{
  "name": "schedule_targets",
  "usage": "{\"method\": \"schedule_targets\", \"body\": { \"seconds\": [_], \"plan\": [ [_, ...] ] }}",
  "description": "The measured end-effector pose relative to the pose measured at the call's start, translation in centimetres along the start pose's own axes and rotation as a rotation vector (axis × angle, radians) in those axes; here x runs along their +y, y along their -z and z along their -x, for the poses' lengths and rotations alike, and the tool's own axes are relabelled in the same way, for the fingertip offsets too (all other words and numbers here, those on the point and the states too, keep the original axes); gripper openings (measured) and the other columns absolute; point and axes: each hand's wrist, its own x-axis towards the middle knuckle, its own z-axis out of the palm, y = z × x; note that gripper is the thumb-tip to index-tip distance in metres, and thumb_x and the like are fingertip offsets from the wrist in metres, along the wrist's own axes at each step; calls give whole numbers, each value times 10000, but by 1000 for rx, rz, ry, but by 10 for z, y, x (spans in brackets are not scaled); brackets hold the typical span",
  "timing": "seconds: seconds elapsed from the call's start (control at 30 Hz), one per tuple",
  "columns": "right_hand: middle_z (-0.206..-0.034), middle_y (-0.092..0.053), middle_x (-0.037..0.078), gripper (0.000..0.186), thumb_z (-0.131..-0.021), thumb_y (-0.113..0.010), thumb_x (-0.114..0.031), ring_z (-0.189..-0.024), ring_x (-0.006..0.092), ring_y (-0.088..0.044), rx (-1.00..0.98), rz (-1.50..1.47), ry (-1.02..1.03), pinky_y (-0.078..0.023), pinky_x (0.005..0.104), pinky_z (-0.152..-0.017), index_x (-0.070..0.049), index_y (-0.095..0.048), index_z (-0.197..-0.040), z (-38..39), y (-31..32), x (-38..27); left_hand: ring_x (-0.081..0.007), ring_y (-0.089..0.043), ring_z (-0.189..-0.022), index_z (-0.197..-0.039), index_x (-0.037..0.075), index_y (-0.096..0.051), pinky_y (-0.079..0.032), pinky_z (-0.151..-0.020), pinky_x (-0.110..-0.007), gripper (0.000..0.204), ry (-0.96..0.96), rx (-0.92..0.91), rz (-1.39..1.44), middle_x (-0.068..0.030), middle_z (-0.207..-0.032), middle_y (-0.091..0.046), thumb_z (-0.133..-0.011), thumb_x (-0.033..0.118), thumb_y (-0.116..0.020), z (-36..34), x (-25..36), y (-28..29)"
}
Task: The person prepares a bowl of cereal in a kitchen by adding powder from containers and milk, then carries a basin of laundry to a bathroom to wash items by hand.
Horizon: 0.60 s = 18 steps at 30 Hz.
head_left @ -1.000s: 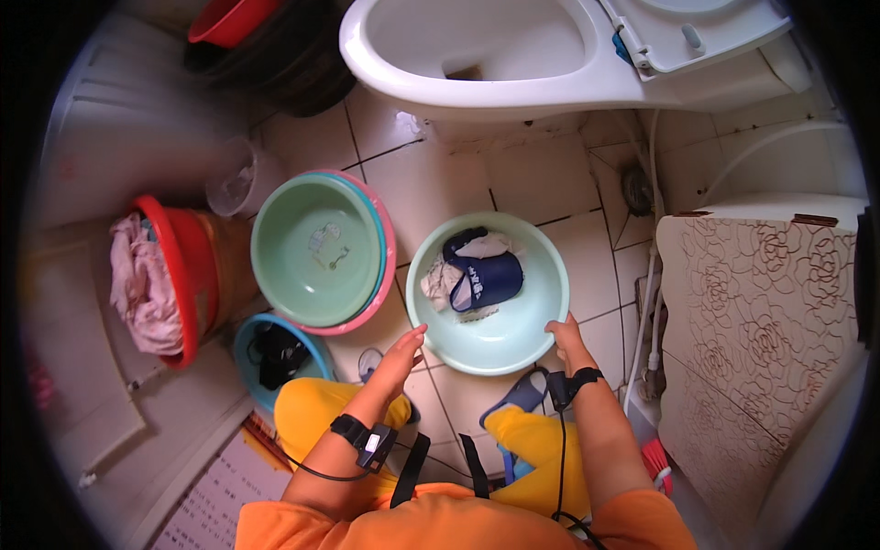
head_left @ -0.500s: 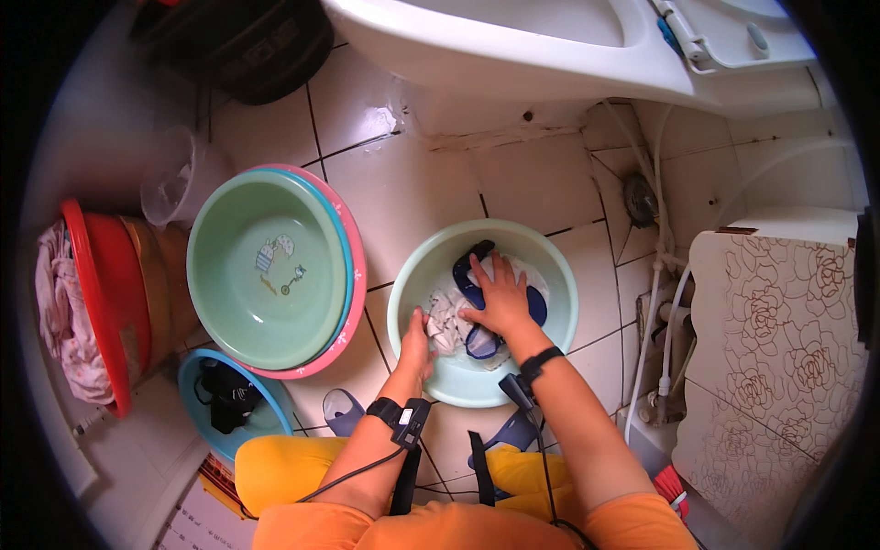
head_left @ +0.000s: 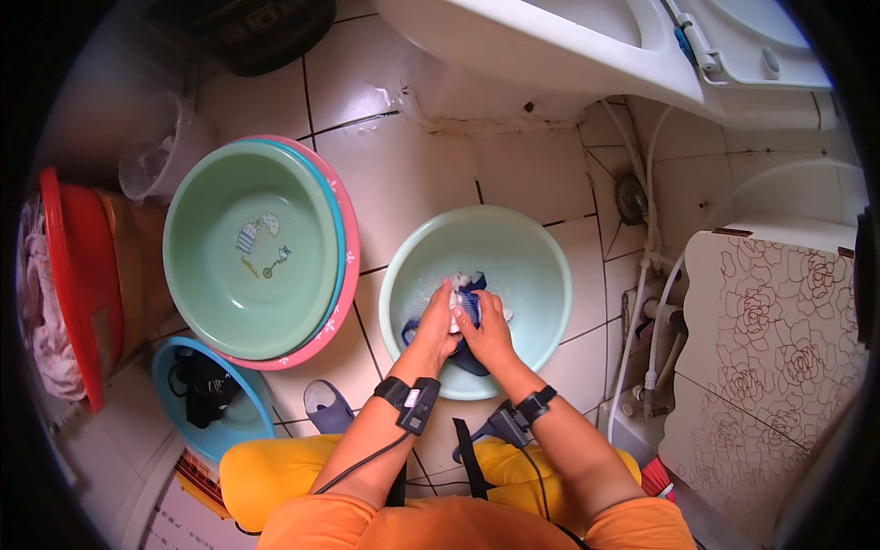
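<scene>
Two hands wash a cloth in a basin.
The left hand (head_left: pixel 438 323) and the right hand (head_left: pixel 488 328) are both closed around the blue-white cloth (head_left: pixel 466 307), inside the pale green basin (head_left: pixel 532 252) on the tiled floor (head_left: pixel 403 174).

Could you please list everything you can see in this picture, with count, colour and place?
Wash basin: one, pale green, on the floor tiles at centre, holding suds.
Wet cloth: one bundle, dark blue and white, in that basin.
Stacked basins: green on blue on pink, to the left.
Small basin: one, blue, lower left, dark item inside.
Red tub: one, far left, pale laundry in it.
Clear plastic container: one, upper left.
Toilet: one, white, top.
Patterned panel: one, cream, right.
Slipper: one, bluish, beside the knee.
Left hand: gripping the cloth.
Right hand: gripping the cloth.
</scene>
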Motion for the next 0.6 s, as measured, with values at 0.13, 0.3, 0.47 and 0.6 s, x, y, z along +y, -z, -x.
{"method": "schedule_targets", "body": {
  "seconds": [0.13,0.3,0.47,0.6],
  "plan": [
    [-1011,-552,228,349,-829,-585,-263,-923,397,-547,121,65,-33,-446,411,-789,-3,-540,-1057,-2,-8,15,-134,-543,-571,-1044,101,-493,-426,-418,-271,302,27,-6,-87,-42,-773,-574,-960,372,-390,2,-4,-5],
    [-898,-613,245,355,-846,-558,-283,-867,399,-590,-229,14,-101,-465,392,-778,1,-562,-1059,-27,15,16,-111,-447,-465,-922,117,-517,-288,-348,-244,299,106,70,-299,-16,-673,-534,-967,372,-368,0,0,0],
    [-1181,-468,290,893,-668,-729,-417,-1064,395,-528,-259,272,-325,-430,361,-924,8,-331,-1345,-62,65,56,-239,-576,-960,-1150,-18,-514,-429,-863,-328,325,-450,93,-779,-169,-1041,-605,-878,145,-445,-17,33,32],
    [-1201,-452,270,978,-597,-758,-392,-1027,393,-554,-204,540,-379,-463,396,-882,-37,-274,-1369,-54,34,61,-345,-409,-1209,-1246,-4,-466,-312,-1024,-366,459,-543,252,-1251,-256,-1295,-418,-844,210,-518,-28,13,41]
  ]
}}
